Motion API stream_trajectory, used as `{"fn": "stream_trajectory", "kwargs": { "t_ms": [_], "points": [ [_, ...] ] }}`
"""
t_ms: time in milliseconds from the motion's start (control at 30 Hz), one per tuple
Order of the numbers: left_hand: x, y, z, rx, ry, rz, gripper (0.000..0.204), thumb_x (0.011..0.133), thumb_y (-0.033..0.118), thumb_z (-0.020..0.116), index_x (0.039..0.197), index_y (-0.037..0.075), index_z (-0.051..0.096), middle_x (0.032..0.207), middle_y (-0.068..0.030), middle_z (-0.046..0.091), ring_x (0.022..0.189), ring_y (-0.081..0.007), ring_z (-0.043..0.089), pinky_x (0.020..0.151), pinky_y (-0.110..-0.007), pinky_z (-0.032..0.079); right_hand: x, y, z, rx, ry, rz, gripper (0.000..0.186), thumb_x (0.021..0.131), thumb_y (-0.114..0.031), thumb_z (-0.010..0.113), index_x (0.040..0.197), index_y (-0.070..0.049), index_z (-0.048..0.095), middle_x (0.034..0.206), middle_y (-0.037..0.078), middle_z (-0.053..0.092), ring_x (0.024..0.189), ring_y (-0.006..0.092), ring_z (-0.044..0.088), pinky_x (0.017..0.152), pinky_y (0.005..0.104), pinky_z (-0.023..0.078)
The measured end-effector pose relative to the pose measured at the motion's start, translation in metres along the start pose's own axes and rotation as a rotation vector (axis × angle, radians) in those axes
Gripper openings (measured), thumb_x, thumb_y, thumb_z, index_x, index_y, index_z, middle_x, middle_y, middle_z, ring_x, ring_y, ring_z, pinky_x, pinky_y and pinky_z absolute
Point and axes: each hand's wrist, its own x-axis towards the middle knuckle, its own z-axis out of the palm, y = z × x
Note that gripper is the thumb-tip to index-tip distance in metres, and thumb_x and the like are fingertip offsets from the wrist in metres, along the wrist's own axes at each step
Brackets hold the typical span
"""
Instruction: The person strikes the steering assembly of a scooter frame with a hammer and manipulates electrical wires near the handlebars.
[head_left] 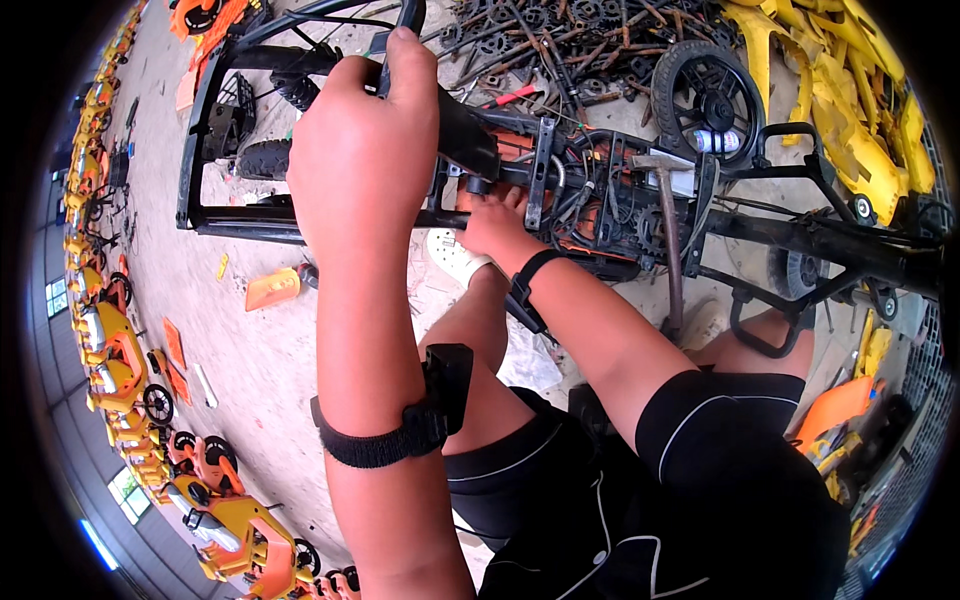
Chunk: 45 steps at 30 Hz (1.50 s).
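Concrete floor (250, 350) beneath: left hand (360, 150) grips black frame (330, 215); right hand (495, 225), grasp unclear, touches it.

Head-worn fisheye looks steeply down, close over the black metal frame (560, 215) (edges bend outward).

Workshop interior seen from above. A grey concrete floor (270, 360) fills the left half, scattered with orange plastic scraps (272, 288). Along its left edge runs a curved row of orange and yellow toy vehicles (115, 360). Beyond them a dark wall (60, 420) carries small windows (57, 297) admitting daylight. At the floor's top edge lies a heap of dark metal parts (560, 40); stacked yellow shells (850, 90) occupy the top right corner.
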Motion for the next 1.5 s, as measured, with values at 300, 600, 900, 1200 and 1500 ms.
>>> {"fn": "stream_trajectory", "kwargs": {
  "t_ms": [300,600,900,1200,1500],
  "points": [
    [0.001,-0.004,0.002,0.022,0.025,0.025,0.063,0.091,0.058,0.046,0.104,0.001,0.069,0.092,-0.026,0.069,0.094,-0.0434,0.066,0.083,-0.046,0.052,0.014,-0.003,-0.002,-0.081,-0.127,0.102,0.108,0.071,-0.049,0.076,0.154,-0.005,0.021,0.153,0.024,0.033,0.142,0.0561,0.011,0.114,0.0669,0.003],
    [0.0,-0.002,0.001,0.019,0.021,0.015,0.062,0.091,0.058,0.047,0.102,0.002,0.07,0.091,-0.0265,0.069,0.092,-0.0442,0.066,0.083,-0.046,0.052,0.015,0.001,0.005,-0.099,-0.048,0.087,0.095,0.071,-0.041,0.074,0.143,0.01,0.037,0.151,0.033,0.03,0.142,0.0506,0.021,0.118,0.0573,0.002],
    [0.0,0.001,0.002,0.004,0.028,0.051,0.06,0.091,0.057,0.047,0.098,0.001,0.069,0.088,-0.0264,0.069,0.09,-0.0444,0.066,0.081,-0.047,0.052,0.017,0.016,0.022,-0.044,0.135,-0.056,0.073,0.077,-0.027,0.064,0.137,0.01,0.046,0.142,0.032,0.041,0.138,0.049,0.028,0.117,0.0589,0.007],
    [0.0,-0.002,0.002,-0.002,0.03,0.054,0.059,0.092,0.056,0.048,0.096,0.001,0.069,0.087,-0.0257,0.069,0.088,-0.044,0.065,0.079,-0.047,0.052,0.019,0.006,0.014,-0.134,0.023,0.06,0.057,0.077,-0.023,0.06,0.124,0.009,0.059,0.134,0.032,0.047,0.129,0.0547,0.034,0.115,0.0608,0.01],
    [-0.002,0.0,0.004,0.013,0.051,0.05,0.058,0.092,0.056,0.048,0.097,0.002,0.069,0.084,-0.0257,0.069,0.087,-0.0439,0.066,0.078,-0.047,0.053,0.021,0.01,0.007,-0.012,0.009,0.043,0.071,0.073,-0.028,0.065,0.132,0.007,0.052,0.139,0.031,0.044,0.134,0.047,0.033,0.116,0.055,0.013]
  ]
}}
